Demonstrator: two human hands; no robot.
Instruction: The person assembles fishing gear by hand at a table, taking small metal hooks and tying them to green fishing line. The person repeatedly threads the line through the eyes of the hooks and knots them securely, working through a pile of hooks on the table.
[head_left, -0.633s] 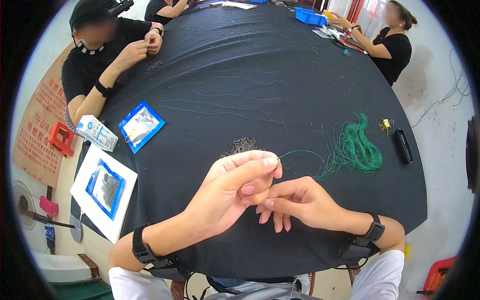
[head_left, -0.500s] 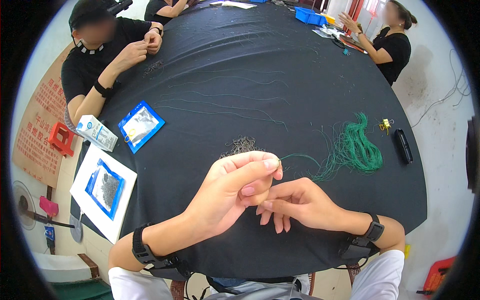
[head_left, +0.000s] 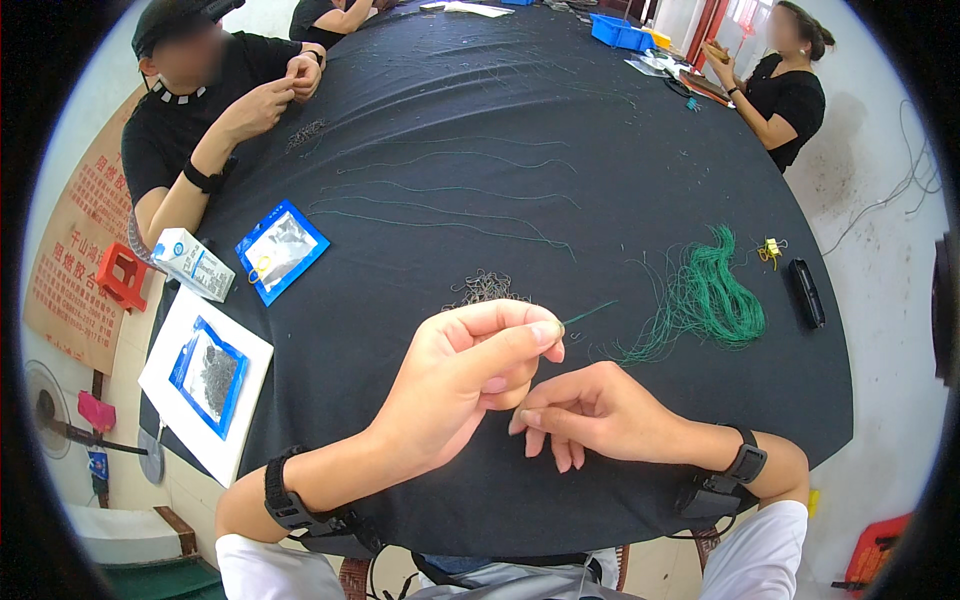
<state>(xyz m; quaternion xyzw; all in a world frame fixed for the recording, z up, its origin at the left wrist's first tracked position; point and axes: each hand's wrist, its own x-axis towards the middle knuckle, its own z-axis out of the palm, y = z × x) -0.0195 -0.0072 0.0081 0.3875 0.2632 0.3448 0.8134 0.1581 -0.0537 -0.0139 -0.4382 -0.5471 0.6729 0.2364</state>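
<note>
Bare cloth left of hands; hook pile (head_left: 487,288) ahead, green thread bundle (head_left: 712,296) right.

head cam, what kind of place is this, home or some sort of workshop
Most likely a small hand-assembly workshop. Several people sit around one big black-covered table. On it lie a bundle of green line, a pile of small dark metal pieces and blue packets. The left hand pinches a strand.

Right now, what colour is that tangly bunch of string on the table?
Green: the bunch of string shows best in the head view.
</note>
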